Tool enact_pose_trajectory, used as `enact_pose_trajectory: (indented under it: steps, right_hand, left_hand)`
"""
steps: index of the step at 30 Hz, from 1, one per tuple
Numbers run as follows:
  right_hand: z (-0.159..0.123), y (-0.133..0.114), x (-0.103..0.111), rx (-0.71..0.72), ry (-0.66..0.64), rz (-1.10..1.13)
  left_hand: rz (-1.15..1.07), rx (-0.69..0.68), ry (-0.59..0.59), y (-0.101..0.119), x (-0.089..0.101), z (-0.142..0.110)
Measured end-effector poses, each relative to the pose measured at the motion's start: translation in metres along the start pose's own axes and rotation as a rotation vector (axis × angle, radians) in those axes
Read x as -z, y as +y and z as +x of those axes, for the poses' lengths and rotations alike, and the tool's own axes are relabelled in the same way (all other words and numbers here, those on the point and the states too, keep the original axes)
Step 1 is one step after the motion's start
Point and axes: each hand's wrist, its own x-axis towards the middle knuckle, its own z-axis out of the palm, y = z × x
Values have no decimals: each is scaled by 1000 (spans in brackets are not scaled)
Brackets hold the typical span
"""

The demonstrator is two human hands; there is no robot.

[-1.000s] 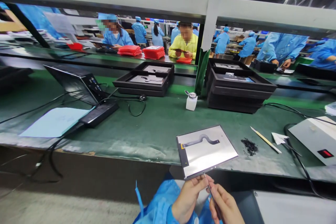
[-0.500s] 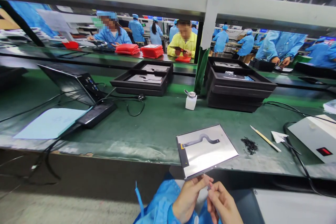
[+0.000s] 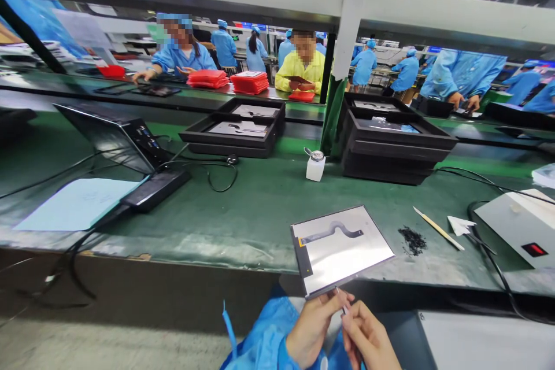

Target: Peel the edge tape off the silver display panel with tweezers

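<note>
Pinched together, the fingertips of the right hand (image 3: 367, 332) clamp a slim dark metal-tipped tool (image 3: 345, 310); its lower length is mostly hidden in the palm, and the wrist is cut off by the bottom edge. Closed on the near edge of a flat rectangular silver-backed panel with thin black borders (image 3: 342, 260) is the left hand (image 3: 313, 326), its fingers partly hidden underneath. Exactly what the tool's tip touches by that edge is hard to make out.

The panel lies face-up on its silver side over the front edge of a green-topped workbench (image 3: 243, 202); whether it rests on the bench cannot be told. Its long axis runs left to right, the right end slanting away from the person. A dark strip (image 3: 306, 263) marks the left end, from which a curved grey ribbon cable (image 3: 323, 235) points right.

Just right of the panel lie crumbled black scraps (image 3: 413, 241), then a pale-handled pointed tool (image 3: 439, 229). Farther back stand a small white square bottle (image 3: 315, 169) and stacked black trays (image 3: 392, 156).
</note>
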Motion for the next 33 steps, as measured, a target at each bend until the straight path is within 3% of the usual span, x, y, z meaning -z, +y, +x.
enact_pose_trajectory:
  steps: [8, 16, 22, 27, 33]
  right_hand:
    - [0, 0, -1, -75, -53, 49]
    - [0, -3, -1, -18, 3, -63]
    - [2, -1, -3, -95, -77, 78]
    - [2, 1, -1, -10, -53, 3]
    - [-1, -3, -1, -84, -82, 73]
  left_hand:
    - [-6, 16, -13, 4, 5, -5]
    - [-18, 8, 14, 0, 4, -2]
    - [-11, 12, -29, 6, 5, -7]
    - [-25, 31, -2, 0, 3, -2]
    - [-29, 30, -25, 6, 8, -7]
